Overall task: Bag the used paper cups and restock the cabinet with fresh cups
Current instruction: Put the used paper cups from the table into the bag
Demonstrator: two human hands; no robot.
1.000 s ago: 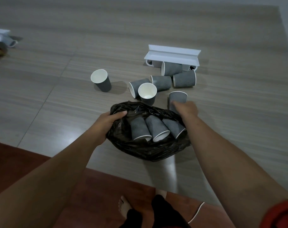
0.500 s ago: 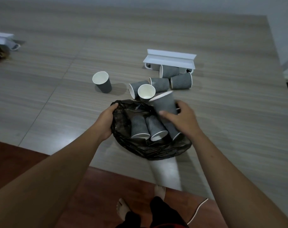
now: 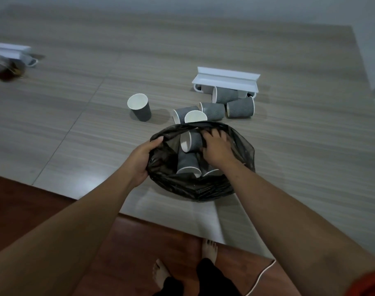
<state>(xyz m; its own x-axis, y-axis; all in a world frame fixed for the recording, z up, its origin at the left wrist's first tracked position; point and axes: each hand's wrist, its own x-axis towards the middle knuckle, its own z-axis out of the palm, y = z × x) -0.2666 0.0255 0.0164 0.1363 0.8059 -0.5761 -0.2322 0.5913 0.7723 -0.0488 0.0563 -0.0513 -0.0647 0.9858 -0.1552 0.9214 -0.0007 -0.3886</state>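
Change: right hand (image 3: 214, 149) has carried a grey ribbed paper cup (image 3: 191, 141) into the black plastic bag (image 3: 242, 152), frame centre, grip curled on it.
Left hand (image 3: 142, 159): pinches bag rim.
Remaining: five cups on desk (image 3: 75, 116).

The picture is dim and grey. A pale shine sits on the table (image 3: 289, 159) near its front edge, just left of the bag (image 3: 244, 150). The standing cup (image 3: 139, 106) drops a soft shadow to its right. The far left things look blurry. The table's edges bend from the wide lens.
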